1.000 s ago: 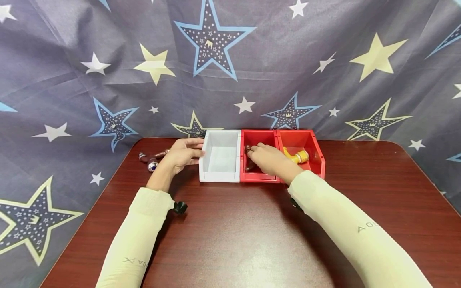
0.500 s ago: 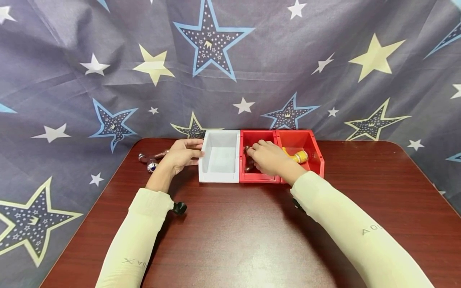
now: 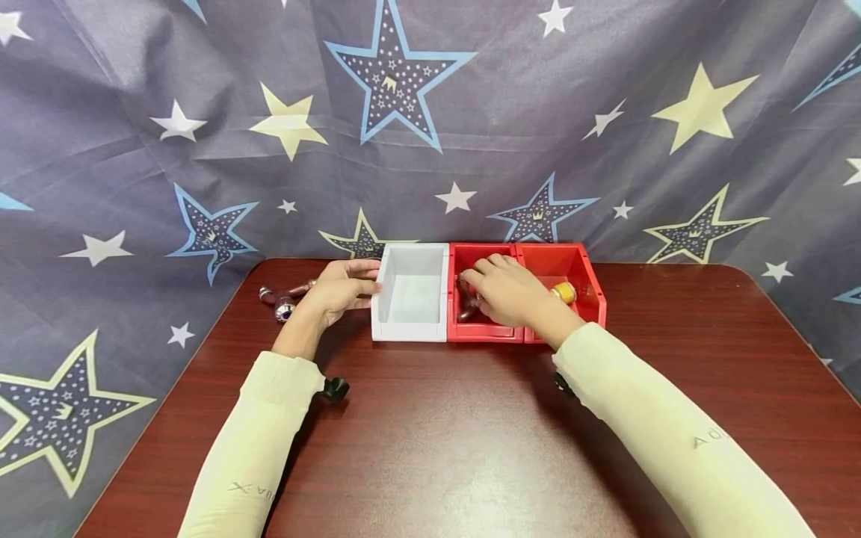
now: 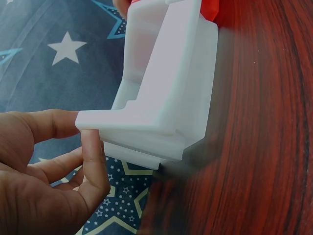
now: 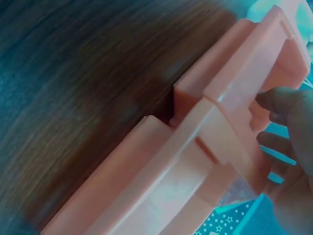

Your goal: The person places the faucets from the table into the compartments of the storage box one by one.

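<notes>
In the head view, my left hand [image 3: 339, 291] pinches the left wall of the white bin [image 3: 412, 329]. The left wrist view has that white wall [image 4: 166, 73] between my thumb and forefinger. My right hand [image 3: 507, 291] is over the middle red bin [image 3: 486, 329], where a dark brown, curved, shiny object [image 3: 468, 302] lies below the fingertips. In the right wrist view, the right-hand fingers [image 5: 276, 139] are bent loosely by the bin wall, with nothing seen between them. A yellow ribbed-ended piece [image 3: 563, 292] sits in the right red bin [image 3: 592, 288], partly hidden by my wrist.
The three bins stand side by side at the back of the brown table [image 3: 430, 433], close to a star-patterned cloth [image 3: 538, 149]. Left of my left hand lie brown pieces with chrome ends [image 3: 285, 308], partly covered by that wrist.
My right hand has drawn slightly up and to the right, leaving the brown object in the middle red bin and covering more of the yellow piece. My left hand has stayed put.
</notes>
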Tool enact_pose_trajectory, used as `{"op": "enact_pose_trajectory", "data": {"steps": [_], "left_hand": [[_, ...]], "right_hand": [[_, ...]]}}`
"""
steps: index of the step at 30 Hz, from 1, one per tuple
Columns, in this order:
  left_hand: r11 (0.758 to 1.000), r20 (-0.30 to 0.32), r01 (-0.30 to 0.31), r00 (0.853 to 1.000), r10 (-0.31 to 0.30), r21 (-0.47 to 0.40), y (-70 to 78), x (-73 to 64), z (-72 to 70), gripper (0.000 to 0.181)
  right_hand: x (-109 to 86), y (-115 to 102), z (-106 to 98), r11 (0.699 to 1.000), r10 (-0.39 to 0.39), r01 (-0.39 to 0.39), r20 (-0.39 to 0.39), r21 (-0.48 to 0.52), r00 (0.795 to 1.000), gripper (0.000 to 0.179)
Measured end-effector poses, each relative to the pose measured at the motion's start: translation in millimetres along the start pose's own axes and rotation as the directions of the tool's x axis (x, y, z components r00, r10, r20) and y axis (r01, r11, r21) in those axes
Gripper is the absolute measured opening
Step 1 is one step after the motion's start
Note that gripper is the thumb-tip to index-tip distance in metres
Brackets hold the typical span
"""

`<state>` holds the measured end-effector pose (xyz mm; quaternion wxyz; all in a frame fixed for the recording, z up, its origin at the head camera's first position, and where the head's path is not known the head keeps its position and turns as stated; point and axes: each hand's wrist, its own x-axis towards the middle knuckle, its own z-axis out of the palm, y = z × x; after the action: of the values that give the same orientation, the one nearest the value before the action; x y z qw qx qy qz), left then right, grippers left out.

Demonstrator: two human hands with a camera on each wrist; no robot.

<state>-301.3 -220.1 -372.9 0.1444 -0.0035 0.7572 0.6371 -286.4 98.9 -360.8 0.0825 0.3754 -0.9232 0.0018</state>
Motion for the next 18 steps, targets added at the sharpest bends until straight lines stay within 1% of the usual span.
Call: {"op": "enact_pose_trajectory", "data": {"steps": [4, 10, 14, 18], "left_hand": [[1.000, -0.001, -0.001, 1.000, 0.001, 0.000, -0.9, 0.7, -0.8, 0.059], [1.000, -0.001, 0.001, 1.000, -0.001, 0.002, -2.3, 1.9, -1.0, 0.059], [1.000, -0.001, -0.001, 1.000, 0.001, 0.002, -2.1, 2.1, -0.9, 0.059], [1.000, -0.004, -0.001, 1.000, 0.001, -0.003, -1.7, 1.4, -1.0, 0.059]], "right_hand": [[-3.9, 2.3, -3.8, 1.000, -0.007, 0.007, -0.037, 0.019, 0.999, 0.047], [-11.5, 8.8, -13.1, 0.996, 0.005, 0.003, -0.097, 0.086, 0.995, 0.050], [-16.9, 13.7, -20.0, 0.994, 0.031, -0.018, -0.124, 0.107, 0.992, 0.052], [-23.6, 17.0, -26.3, 0.990, 0.076, -0.058, -0.142, 0.127, 0.987, 0.052]]}}
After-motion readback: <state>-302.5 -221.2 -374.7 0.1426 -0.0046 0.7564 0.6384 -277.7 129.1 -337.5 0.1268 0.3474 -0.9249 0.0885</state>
